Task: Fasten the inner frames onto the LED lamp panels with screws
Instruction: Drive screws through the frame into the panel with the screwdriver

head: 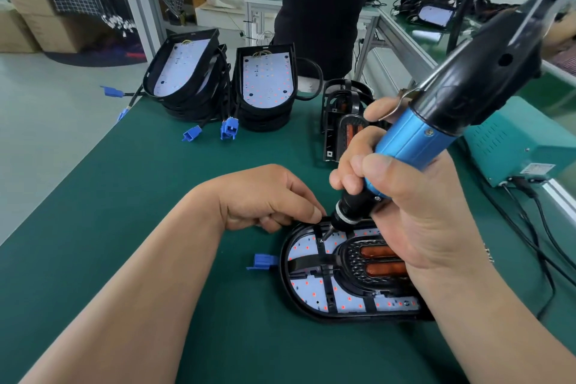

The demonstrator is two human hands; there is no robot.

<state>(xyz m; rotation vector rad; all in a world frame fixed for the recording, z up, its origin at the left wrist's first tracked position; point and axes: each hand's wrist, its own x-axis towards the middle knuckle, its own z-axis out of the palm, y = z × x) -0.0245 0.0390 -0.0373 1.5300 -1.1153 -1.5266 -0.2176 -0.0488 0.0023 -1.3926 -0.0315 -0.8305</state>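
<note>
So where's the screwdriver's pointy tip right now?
Low in the head view, the screwdriver tip touches the black frame in the lamp, right beside the left hand.

We had one view only, from a wide-angle camera worn on the head. It faced forward and down over both forearms, very close to the left hand (265, 196), the right hand (417, 221) and the panel (304, 288) on the table (149, 203). The screwdriver (414, 140) was nearest the lens; the stacks (184, 78) behind looked small.

Bright, even overhead light; soft shadows; wide-angle bending at the edges; near screwdriver (467, 97) top blurred.
</note>
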